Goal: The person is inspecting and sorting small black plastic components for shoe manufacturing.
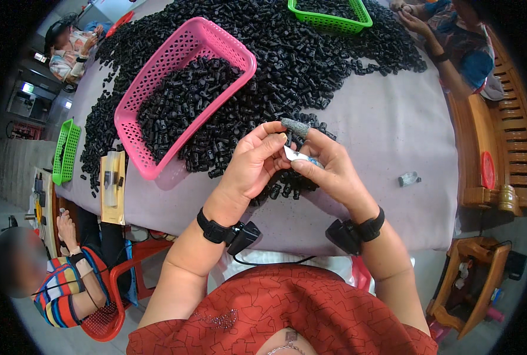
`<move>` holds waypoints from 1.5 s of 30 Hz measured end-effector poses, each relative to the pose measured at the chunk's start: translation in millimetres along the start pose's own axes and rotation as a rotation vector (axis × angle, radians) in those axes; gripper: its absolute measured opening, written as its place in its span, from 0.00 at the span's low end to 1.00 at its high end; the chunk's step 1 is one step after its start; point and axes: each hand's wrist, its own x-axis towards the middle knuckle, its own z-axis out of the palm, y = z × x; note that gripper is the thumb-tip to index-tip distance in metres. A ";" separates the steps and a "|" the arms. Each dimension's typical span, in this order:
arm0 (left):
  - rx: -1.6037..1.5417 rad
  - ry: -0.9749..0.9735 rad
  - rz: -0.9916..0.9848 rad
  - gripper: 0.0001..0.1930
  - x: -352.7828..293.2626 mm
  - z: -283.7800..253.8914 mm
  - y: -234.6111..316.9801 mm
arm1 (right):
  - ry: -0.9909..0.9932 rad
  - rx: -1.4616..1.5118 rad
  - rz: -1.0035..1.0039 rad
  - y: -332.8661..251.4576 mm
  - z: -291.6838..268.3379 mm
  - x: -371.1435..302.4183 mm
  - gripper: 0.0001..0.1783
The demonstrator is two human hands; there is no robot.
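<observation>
Your left hand (253, 161) and right hand (327, 167) meet just above the near edge of the heap of small black plastic parts (310, 65). Your right hand pinches a small white piece with a blue end (299, 156) between thumb and fingers, and its forefinger wears a grey finger cot (296, 127) that points up and away from you. Your left hand is curled, its fingertips closing on the same white piece from the other side; whether it also holds a black part is hidden by the fingers.

Each wrist carries a black strap with a small black device. Beyond your left hand, a pink basket (157, 89) sits tilted on the heap, partly filled with black parts. Further off, beyond both hands, stands a green basket (334, 23). Well to the right of your right hand a small grey object (409, 178) lies alone on the pale tabletop (393, 130). Another person's hands (408, 15) work at the far right edge of the heap.
</observation>
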 end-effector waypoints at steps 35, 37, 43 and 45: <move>0.098 -0.004 0.046 0.15 -0.7 -4.4 4.4 | 0.148 0.222 0.043 8.5 -9.3 3.2 0.16; 0.075 0.004 0.064 0.13 -1.9 -3.4 4.5 | 0.209 0.217 0.040 9.3 -8.5 3.5 0.16; 0.047 0.008 0.121 0.09 -2.8 1.2 8.0 | 0.181 0.195 0.032 7.0 -7.0 3.9 0.15; 0.065 -0.007 0.140 0.09 -2.7 -1.8 8.3 | 0.166 0.192 0.036 7.6 -8.2 4.3 0.15</move>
